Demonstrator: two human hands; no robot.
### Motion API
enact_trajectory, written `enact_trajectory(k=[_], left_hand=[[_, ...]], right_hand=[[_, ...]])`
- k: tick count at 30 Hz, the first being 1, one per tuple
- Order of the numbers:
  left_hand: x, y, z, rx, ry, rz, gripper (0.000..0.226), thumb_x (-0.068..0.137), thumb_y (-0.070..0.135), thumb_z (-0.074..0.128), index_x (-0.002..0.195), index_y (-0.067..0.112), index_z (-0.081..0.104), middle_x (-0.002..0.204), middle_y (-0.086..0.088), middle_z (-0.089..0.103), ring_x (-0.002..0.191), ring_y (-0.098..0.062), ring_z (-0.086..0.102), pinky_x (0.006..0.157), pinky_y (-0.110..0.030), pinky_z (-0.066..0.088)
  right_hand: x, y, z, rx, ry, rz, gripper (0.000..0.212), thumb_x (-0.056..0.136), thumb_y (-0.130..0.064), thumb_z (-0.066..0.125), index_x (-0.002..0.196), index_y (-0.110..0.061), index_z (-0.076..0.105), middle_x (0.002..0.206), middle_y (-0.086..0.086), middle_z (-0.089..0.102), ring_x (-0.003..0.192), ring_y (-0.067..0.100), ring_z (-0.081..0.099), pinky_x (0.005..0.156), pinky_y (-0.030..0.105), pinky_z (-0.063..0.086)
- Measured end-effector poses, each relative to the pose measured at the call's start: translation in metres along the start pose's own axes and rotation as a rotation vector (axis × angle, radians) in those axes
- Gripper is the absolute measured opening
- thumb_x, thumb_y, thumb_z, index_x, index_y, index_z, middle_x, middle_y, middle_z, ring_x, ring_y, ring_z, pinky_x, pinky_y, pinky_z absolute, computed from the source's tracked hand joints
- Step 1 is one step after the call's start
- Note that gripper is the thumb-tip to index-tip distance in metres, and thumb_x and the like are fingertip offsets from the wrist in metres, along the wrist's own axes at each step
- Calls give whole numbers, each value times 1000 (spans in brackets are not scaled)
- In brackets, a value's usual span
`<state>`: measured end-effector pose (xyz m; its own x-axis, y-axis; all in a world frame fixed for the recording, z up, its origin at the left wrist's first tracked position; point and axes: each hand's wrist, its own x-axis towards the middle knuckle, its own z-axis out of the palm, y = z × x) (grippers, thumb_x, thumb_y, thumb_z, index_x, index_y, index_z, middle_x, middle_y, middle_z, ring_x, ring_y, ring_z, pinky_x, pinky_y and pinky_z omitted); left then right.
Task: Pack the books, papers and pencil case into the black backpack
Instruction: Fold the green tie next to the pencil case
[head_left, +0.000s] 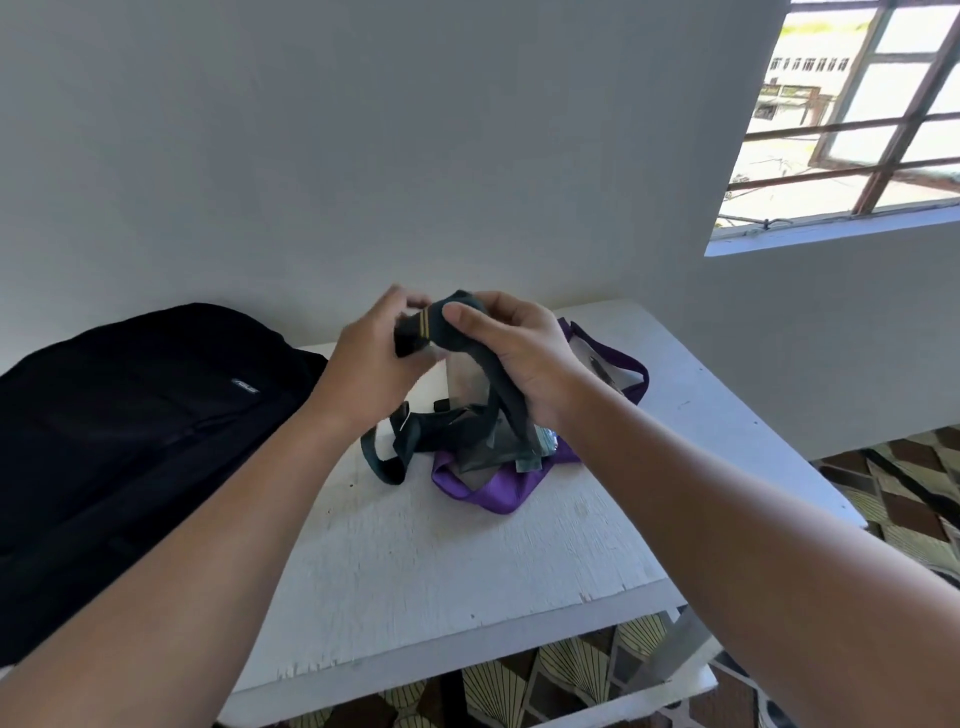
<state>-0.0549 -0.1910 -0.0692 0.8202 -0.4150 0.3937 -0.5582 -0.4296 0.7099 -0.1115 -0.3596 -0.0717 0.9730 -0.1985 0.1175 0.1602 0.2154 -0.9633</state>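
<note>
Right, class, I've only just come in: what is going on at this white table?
A person stands at the white table and holds up a dark strap with thin yellow stripes, gripped by both the left hand and the right hand. The strap trails down onto a clear pouch with purple trim lying on the table. The black backpack lies to the left, and nothing is going into it at this moment.
</note>
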Motion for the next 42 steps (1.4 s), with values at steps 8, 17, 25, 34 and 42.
enact_trajectory(k=[8,17,25,34,42], left_hand=[[-2,-30,-6,-164,287,-204,9,89,1,65,86,6,59,69,-10,65,54,-7,61,61,-29,48],[21,12,-20,238,394,272,21,82,-6,57,85,11,46,73,-2,54,67,-25,49,57,-44,43],[19,36,-34,119,233,259,10,90,8,65,92,13,56,75,4,65,70,-16,62,62,-35,49],[13,5,-33,-367,143,-197,15,105,11,51,98,10,65,75,-5,62,62,-17,61,69,-36,54],[29,46,-46,-219,284,105,34,83,-6,38,101,10,62,96,-7,68,89,-12,62,80,-36,51]], right_hand=[[-3,14,-22,-19,-41,134,33,88,-14,82,118,-7,71,111,18,77,87,24,72,80,37,61],[7,-5,5,-178,-244,155,28,94,-61,64,111,-40,70,123,-15,72,126,9,59,113,43,32],[14,-27,22,191,-211,-43,6,100,-11,66,104,-8,63,82,0,70,72,12,66,65,23,53],[14,-19,15,253,-148,26,8,98,-19,71,93,-16,66,85,3,69,69,15,64,64,28,53],[14,-13,27,-25,-333,109,19,95,-41,70,104,-24,70,104,-3,73,98,16,65,103,37,42]])
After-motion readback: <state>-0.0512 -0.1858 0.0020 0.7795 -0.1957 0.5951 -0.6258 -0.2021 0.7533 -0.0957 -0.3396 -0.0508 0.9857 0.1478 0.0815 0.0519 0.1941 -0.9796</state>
